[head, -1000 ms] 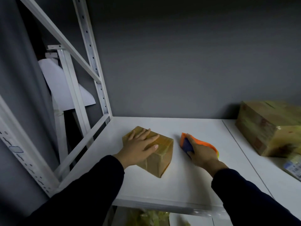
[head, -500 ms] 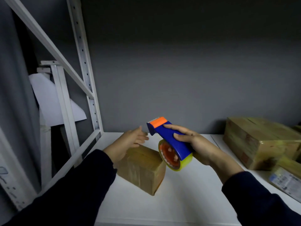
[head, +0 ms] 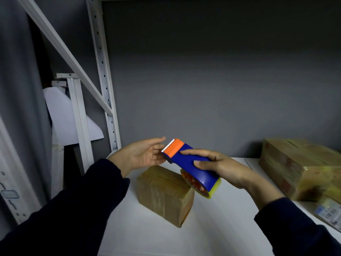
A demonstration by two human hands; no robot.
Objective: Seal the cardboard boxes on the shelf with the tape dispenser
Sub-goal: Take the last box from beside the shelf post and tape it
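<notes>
A small cardboard box (head: 164, 193) wrapped in tape sits on the white shelf (head: 212, 228). Above it my right hand (head: 221, 167) grips a blue tape dispenser (head: 191, 164) with an orange toothed tip and a yellowish tape roll at its lower end. The tip points up and left. My left hand (head: 145, 154) is raised beside that tip, palm turned toward it, fingers relaxed and close to the blade. Whether its fingertips touch the tape end is hidden.
A larger taped cardboard box (head: 299, 167) stands at the right of the shelf, with a labelled parcel (head: 328, 211) in front of it. White metal uprights and a diagonal brace (head: 103, 74) rise at the left. A grey wall closes the back.
My right hand picked the dispenser up off the shelf and turned its tip up. My left hand left the small box's top and rose to the dispenser's tip.
</notes>
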